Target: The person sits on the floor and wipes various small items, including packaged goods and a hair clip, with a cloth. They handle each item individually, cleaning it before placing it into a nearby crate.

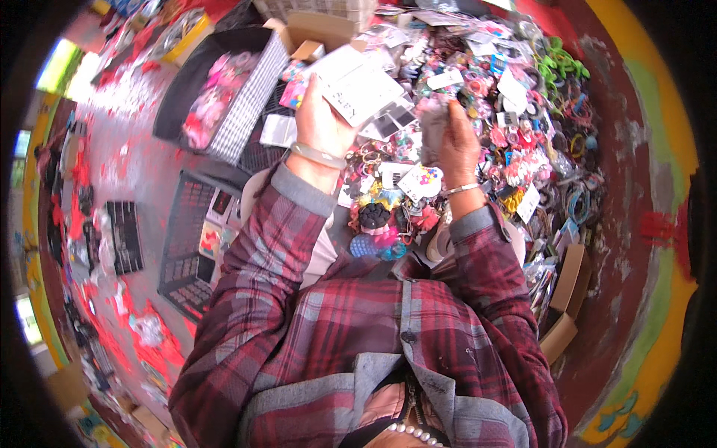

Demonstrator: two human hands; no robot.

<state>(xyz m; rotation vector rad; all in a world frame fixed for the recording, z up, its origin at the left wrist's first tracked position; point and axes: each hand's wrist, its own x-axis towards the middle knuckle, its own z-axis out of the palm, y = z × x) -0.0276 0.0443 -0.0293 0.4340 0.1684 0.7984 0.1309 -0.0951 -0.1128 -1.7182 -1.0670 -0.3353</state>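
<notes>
My left hand (pixel 323 125) is closed on a white printed card (pixel 361 84), perhaps a stack or flat box, raised over the pile. To its right, my right hand (pixel 460 146) pinches a flat grey-brown piece (pixel 433 133), too blurred to tell its kind. Under both hands spreads a heap of hair ties and small accessories (pixel 526 168), many on white cards or in clear bags. Nearest to me in the heap are a black scrunchie (pixel 373 216) and a round white card with coloured dots (pixel 422 181).
At the upper left stands a black bin (pixel 175 112) with pink items and a checked side. Below it is a dark plastic crate (pixel 178 246) holding flat packs. An open cardboard box (pixel 320 30) stands at the far side, and another carton (pixel 571 280) at the right.
</notes>
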